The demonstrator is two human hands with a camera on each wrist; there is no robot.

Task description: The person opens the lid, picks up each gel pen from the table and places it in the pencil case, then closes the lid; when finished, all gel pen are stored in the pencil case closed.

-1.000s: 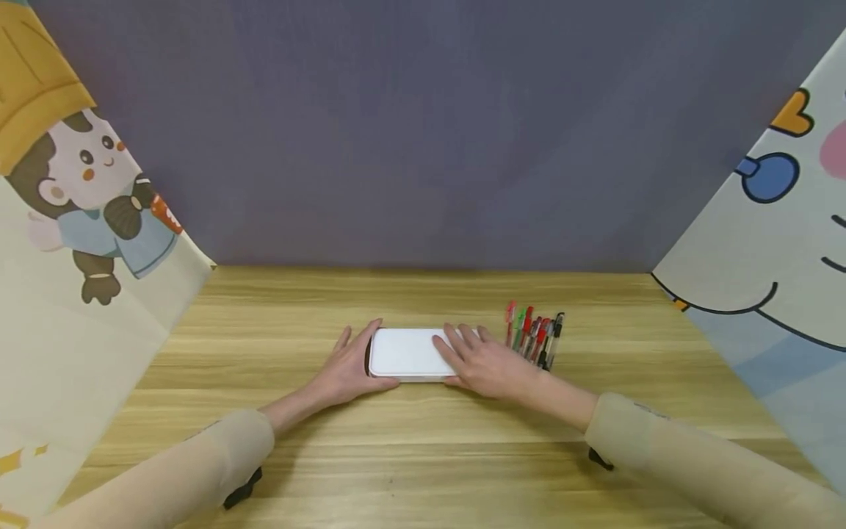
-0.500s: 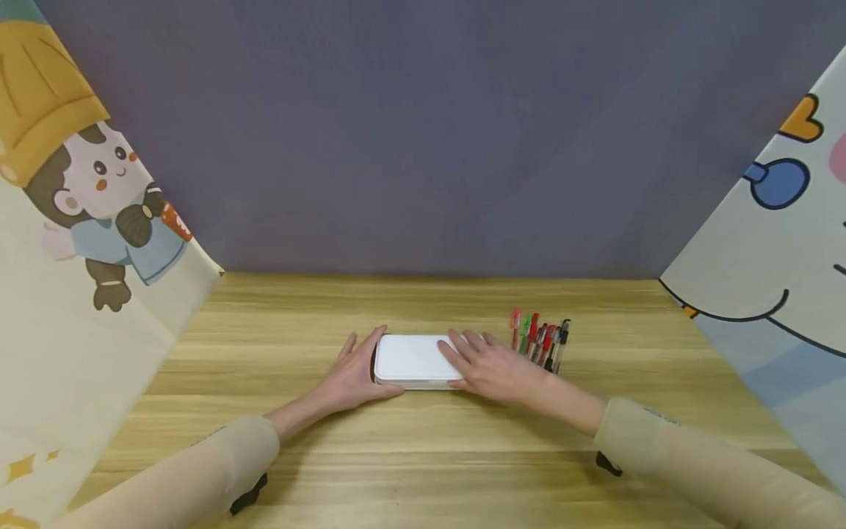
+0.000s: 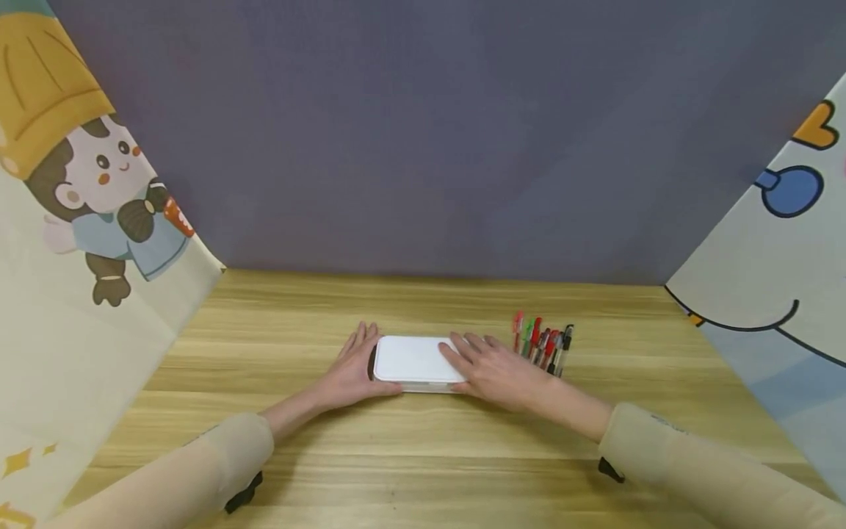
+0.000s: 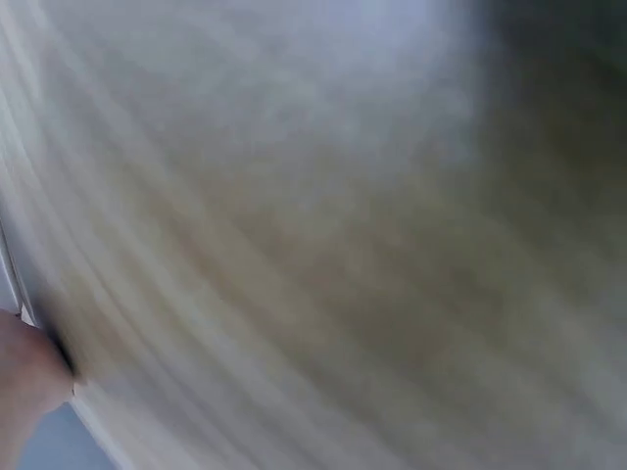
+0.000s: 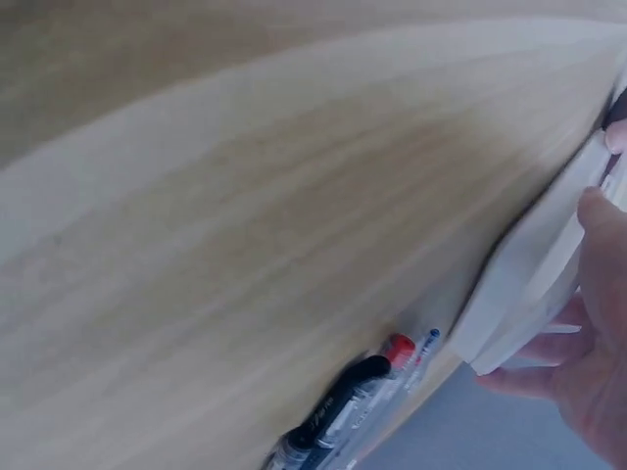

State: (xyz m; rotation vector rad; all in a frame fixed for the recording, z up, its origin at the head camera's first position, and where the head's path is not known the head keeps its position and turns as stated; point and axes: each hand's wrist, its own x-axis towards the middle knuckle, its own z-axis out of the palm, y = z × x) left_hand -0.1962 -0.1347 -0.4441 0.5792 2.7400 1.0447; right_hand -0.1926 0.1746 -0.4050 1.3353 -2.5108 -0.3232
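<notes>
A white pencil case (image 3: 410, 358) with rounded corners lies crosswise on the table, with a dark strip at its left end. My left hand (image 3: 350, 375) holds that end, thumb along the front side and fingers behind it. Over the right end, my right hand (image 3: 502, 375) grips the case, with its fingers across the lid and the thumb low at the front edge. The right wrist view shows the long side of the case (image 5: 534, 255) and fingertips at its end. Only part of the hand (image 4: 34, 367) shows at the left edge of the left wrist view.
Several capped pens (image 3: 543, 345), red, green and black, lie side by side just right of the right hand, partly hidden by it. The wooden table (image 3: 423, 455) meets a dark grey panel (image 3: 436, 147) at the back. Printed cloth panels flank both sides.
The view shifts slightly. The left fingers have drawn closer together behind the case's left end. A little more of the case's front side shows than a second ago; the right hand keeps its hold.
</notes>
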